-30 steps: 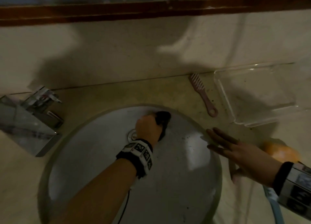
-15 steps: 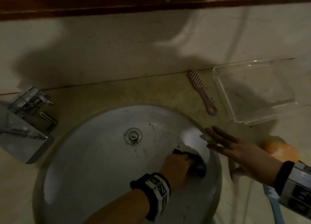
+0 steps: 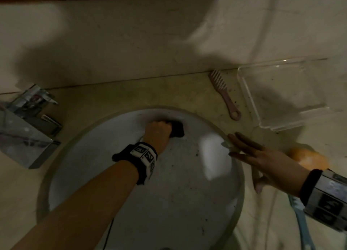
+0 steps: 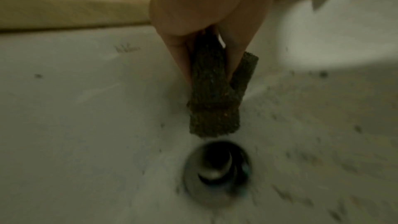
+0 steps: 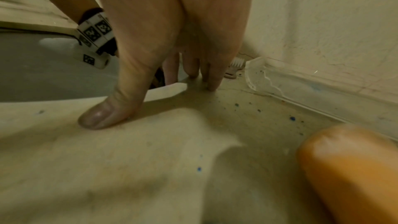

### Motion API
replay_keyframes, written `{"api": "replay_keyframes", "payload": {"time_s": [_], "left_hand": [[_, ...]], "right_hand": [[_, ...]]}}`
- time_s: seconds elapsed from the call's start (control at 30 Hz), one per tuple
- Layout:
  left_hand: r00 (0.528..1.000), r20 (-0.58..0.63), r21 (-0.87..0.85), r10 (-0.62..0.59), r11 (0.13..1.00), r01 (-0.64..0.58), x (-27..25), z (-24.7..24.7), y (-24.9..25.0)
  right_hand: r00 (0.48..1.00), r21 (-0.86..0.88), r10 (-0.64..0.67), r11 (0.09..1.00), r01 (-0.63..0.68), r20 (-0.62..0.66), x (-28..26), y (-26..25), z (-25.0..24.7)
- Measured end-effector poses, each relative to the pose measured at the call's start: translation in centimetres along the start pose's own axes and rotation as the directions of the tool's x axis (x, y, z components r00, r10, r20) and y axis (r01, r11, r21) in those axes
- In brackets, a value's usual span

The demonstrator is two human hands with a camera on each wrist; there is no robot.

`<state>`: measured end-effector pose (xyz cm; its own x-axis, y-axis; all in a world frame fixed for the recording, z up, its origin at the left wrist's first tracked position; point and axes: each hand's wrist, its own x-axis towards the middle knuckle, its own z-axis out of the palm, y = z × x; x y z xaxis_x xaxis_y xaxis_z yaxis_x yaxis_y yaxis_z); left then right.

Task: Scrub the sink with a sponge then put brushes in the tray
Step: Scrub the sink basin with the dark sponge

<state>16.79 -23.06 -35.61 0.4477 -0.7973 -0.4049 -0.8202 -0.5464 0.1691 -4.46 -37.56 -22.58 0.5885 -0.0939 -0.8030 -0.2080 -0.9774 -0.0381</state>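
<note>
Dark grit still dots the sink (image 3: 187,202); I judge a scrub confined to the far wall would leave it behind. My left hand (image 3: 158,135) grips the dark sponge (image 4: 213,94) against that wall, just above the drain (image 4: 217,164). My right hand (image 3: 262,159) lies flat and open on the right rim. The pink brush (image 3: 224,93) waits on the counter beside the clear tray (image 3: 249,95), near the back edge.

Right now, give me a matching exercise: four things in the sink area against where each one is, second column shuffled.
Things:
1. sponge
2. comb
3. tray
4. right hand

Places:
A. flat on the counter at the sink's rim
B. on the counter by the wall, nothing in it
C. gripped by the left hand inside the sink
D. lying left of the tray

Pairs: 1-C, 2-D, 3-B, 4-A
</note>
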Motion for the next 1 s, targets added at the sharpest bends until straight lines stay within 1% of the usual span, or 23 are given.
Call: {"api": "replay_keyframes", "payload": {"time_s": [0.07, 0.13, 0.17, 0.2, 0.27, 0.33, 0.4, 0.47, 0.53, 0.57, 0.63, 0.67, 0.7, 0.73, 0.8, 0.83, 0.87, 0.9, 0.93, 0.97, 1.0], "left_hand": [[0.997, 0.07, 0.005, -0.037, 0.999, 0.037, 0.2, 0.8, 0.3], [1.0, -0.013, 0.005, -0.026, 1.0, 0.026, 0.1, 0.8, 1.4], [0.999, -0.04, 0.035, -0.014, 0.999, 0.015, 0.1, 0.9, 1.8], [1.0, -0.016, 0.04, 0.007, 0.999, -0.006, 0.0, 1.2, 2.0], [0.995, 0.099, -0.002, 0.02, 1.0, -0.019, -0.5, 2.2, 2.7], [0.992, 0.119, -0.037, 0.042, 0.999, -0.038, -1.0, 3.2, 3.0], [0.989, 0.118, -0.089, 0.093, 0.993, -0.083, -1.8, 4.0, 3.4], [0.971, 0.17, -0.156, 0.165, 0.978, -0.139, -3.1, 4.8, 4.0], [0.941, 0.234, -0.213, 0.243, 0.957, -0.195, -4.7, 5.1, 4.9], [0.925, 0.27, -0.228, 0.268, 0.951, -0.209, -5.3, 5.2, 5.1], [0.897, 0.35, -0.245, 0.271, 0.951, -0.192, -5.7, 5.4, 4.9], [0.905, 0.343, -0.244, 0.253, 0.954, -0.174, -5.6, 5.0, 4.5], [0.923, 0.301, -0.23, 0.238, 0.958, -0.172, -5.5, 4.3, 4.0], [0.949, 0.234, -0.219, 0.212, 0.962, -0.161, -5.0, 3.4, 3.4], [0.992, 0.046, -0.228, 0.118, 0.968, -0.105, -3.6, 1.2, 2.1], [0.997, -0.05, -0.222, 0.063, 0.972, -0.072, -2.7, 0.2, 1.5], [0.99, -0.138, -0.194, -0.001, 0.981, -0.026, -1.9, -0.7, 1.1], [0.983, -0.18, -0.154, -0.043, 0.988, 0.015, -1.3, -1.5, 0.6], [0.98, -0.184, -0.123, -0.078, 0.991, 0.056, -0.8, -1.9, 0.4], [0.986, -0.122, -0.113, -0.109, 0.989, 0.095, -0.4, -1.8, 0.6], [0.993, -0.053, -0.114, -0.105, 0.989, 0.098, 0.1, -1.2, 1.0]], "right_hand": [[1.0, 0.004, 0.009, 1.0, -0.009, -0.004, 0.0, 0.0, 0.0], [1.0, 0.012, 0.013, 1.0, -0.012, -0.009, 0.1, -0.1, 0.1], [1.0, 0.008, 0.016, 1.0, -0.016, -0.01, 0.1, -0.1, 0.1], [1.0, 0.0, 0.021, 1.0, -0.021, -0.01, 0.2, -0.2, 0.0], [1.0, -0.009, 0.029, 1.0, -0.03, -0.011, 0.2, -0.3, -0.1], [0.999, -0.009, 0.028, 1.0, -0.028, -0.017, 0.1, -0.4, -0.2], [0.999, -0.009, 0.023, 1.0, -0.023, -0.029, -0.1, -0.5, -0.3], [0.999, -0.017, 0.023, 1.0, -0.024, -0.028, -0.1, -0.5, -0.3], [0.999, -0.034, 0.026, 0.999, -0.027, -0.029, -0.1, -0.6, -0.3], [0.999, -0.044, 0.026, 0.999, -0.028, -0.033, -0.1, -0.6, -0.3], [0.999, -0.062, 0.032, 0.998, -0.033, -0.029, -0.2, -0.8, -0.4], [0.999, -0.066, 0.036, 0.997, -0.038, -0.025, -0.2, -0.8, -0.5], [0.999, -0.067, 0.041, 0.997, -0.042, -0.019, -0.2, -0.9, -0.6], [0.999, -0.063, 0.041, 0.997, -0.041, -0.015, -0.3, -1.0, -0.8], [0.999, -0.048, 0.038, 0.998, -0.039, -0.017, -0.3, -1.0, -0.8], [0.999, -0.038, 0.04, 0.998, -0.041, -0.02, -0.4, -1.0, -0.8], [0.999, -0.03, 0.041, 0.999, -0.042, -0.024, -0.5, -1.0, -0.9], [0.999, -0.027, 0.04, 0.999, -0.041, -0.028, -0.5, -0.9, -0.9], [0.999, -0.028, 0.038, 0.999, -0.039, -0.031, -0.5, -0.9, -0.8], [0.999, -0.03, 0.036, 0.999, -0.037, -0.031, -0.5, -0.9, -0.9], [0.999, -0.03, 0.031, 0.999, -0.032, -0.035, -0.5, -0.9, -0.8]]}}
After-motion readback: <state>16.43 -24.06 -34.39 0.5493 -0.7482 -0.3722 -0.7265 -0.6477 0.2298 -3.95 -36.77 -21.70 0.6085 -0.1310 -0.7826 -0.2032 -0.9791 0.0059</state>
